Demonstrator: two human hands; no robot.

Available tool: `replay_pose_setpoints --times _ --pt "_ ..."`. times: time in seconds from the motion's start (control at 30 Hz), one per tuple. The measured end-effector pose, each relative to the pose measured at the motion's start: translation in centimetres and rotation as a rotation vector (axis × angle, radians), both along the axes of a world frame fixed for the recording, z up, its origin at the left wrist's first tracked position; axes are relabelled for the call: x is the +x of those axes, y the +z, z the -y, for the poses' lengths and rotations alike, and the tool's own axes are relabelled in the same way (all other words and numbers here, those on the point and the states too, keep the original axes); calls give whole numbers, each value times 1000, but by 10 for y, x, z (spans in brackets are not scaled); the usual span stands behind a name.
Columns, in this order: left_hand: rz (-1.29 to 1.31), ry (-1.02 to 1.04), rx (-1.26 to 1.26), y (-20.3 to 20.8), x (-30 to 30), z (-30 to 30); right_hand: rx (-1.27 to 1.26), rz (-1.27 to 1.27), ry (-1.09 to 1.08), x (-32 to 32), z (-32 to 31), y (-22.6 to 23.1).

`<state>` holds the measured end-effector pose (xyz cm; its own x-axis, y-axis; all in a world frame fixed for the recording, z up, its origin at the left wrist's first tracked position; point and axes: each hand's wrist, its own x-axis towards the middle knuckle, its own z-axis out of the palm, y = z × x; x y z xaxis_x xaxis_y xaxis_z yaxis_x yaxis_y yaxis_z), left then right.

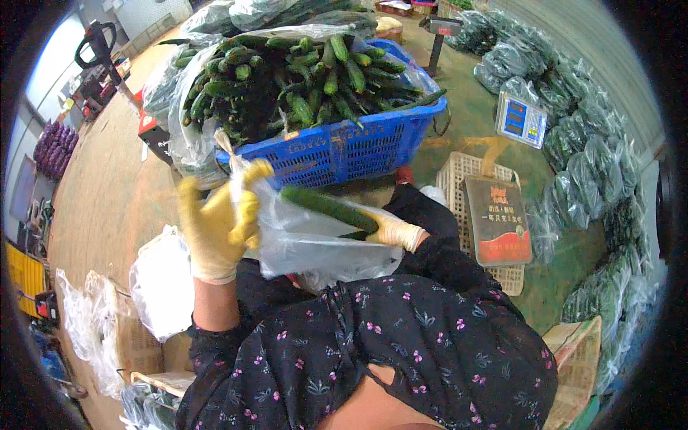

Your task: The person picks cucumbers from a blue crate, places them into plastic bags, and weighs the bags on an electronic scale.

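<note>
My right hand, in a yellow glove, is closed round the end of a long green cucumber. A second, darker green piece shows just below it, partly hidden by plastic. The cucumber lies slanted at the mouth of a clear plastic bag, which hangs in front of my lap. On the left, my gloved left hand is raised with fingers curled at the bag's edge, gripping the plastic. Past the bag stands a blue plastic basket heaped with cucumbers, lined with clear film.
To the right, a scale with a lit display and a dark platform rests on a cream crate. Bagged cucumbers line the right wall. White plastic bags lie at my left. A pallet jack handle stands far left.
</note>
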<state>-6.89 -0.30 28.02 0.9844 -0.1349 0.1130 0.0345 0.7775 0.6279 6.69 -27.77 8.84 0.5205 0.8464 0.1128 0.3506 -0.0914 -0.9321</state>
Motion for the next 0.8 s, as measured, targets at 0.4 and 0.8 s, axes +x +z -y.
replay_pose_setpoints --times 0.4,0.8 --pt "-483 33 398 -151 37 -36 -403 581 -469 55 52 26" --pt "-446 108 62 -153 57 -44 -665 433 -423 58 47 7"
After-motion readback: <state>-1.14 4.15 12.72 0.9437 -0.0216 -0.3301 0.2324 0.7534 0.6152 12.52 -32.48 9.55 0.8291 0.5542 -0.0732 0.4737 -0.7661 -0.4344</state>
